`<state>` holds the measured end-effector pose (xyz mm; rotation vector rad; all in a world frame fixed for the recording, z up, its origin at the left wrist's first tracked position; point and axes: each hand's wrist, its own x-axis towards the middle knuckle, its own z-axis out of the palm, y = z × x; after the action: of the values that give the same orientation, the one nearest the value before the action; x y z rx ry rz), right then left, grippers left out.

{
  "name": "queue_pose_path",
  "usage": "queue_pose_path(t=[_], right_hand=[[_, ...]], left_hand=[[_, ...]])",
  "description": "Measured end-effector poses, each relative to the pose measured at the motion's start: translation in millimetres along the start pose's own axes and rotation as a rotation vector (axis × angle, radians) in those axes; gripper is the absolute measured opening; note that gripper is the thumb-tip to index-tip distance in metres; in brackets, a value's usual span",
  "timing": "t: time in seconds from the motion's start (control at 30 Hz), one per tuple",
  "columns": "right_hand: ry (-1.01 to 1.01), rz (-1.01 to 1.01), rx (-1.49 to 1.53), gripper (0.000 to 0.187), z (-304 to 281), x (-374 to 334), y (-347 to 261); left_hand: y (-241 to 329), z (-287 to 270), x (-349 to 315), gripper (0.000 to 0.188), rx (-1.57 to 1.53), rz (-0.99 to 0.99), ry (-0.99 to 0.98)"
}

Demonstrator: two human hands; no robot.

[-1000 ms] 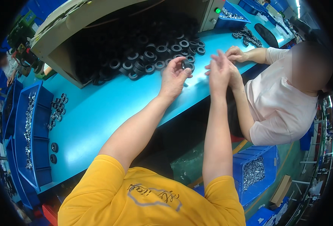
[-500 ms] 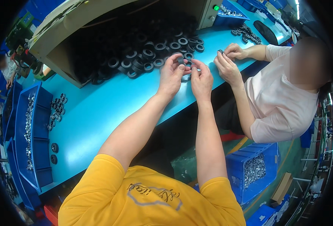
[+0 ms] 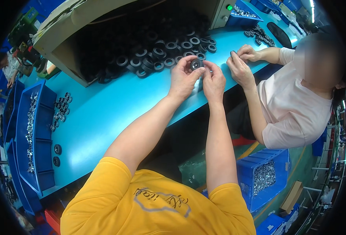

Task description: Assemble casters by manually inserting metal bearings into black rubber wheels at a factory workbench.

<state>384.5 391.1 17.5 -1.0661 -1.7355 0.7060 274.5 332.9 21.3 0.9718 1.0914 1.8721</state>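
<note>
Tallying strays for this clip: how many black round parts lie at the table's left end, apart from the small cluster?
2: the upper black part beside the blue bin, and the lower black part right below it in the picture. The bin's wall could hide more.

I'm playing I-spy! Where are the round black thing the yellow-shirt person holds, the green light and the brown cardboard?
Round black thing (image 3: 197, 64): head view, middle of its face.
Green light (image 3: 229, 7): head view, its glowing front.
Brown cardboard (image 3: 292, 197): head view, its long side.
</note>
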Motion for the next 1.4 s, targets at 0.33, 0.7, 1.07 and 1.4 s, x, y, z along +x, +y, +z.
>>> queue_pose_path(t=[0.33, 0.7, 1.07, 1.4], right_hand=[[0.015, -0.047, -0.031, 0.02, 0, -3, -5], [0.014, -0.036, -0.002, 0.019, -2, 1, -1], [0.04, -0.005, 0.008, 0.019, -11, -3, -14], [0.046, -0.013, 0.035, 0.02, -10, -2, -10]], left_hand=[[1, -1, -3, 0.049, 0.023, 0.001, 0.019], [-4, 2, -1, 0.055, 0.062, -0.005, -0.002], [-5, 4, -4, 0.055, 0.056, 0.002, -0.027], [-7, 5, -3, 0.047, 0.039, -0.06, 0.012]])
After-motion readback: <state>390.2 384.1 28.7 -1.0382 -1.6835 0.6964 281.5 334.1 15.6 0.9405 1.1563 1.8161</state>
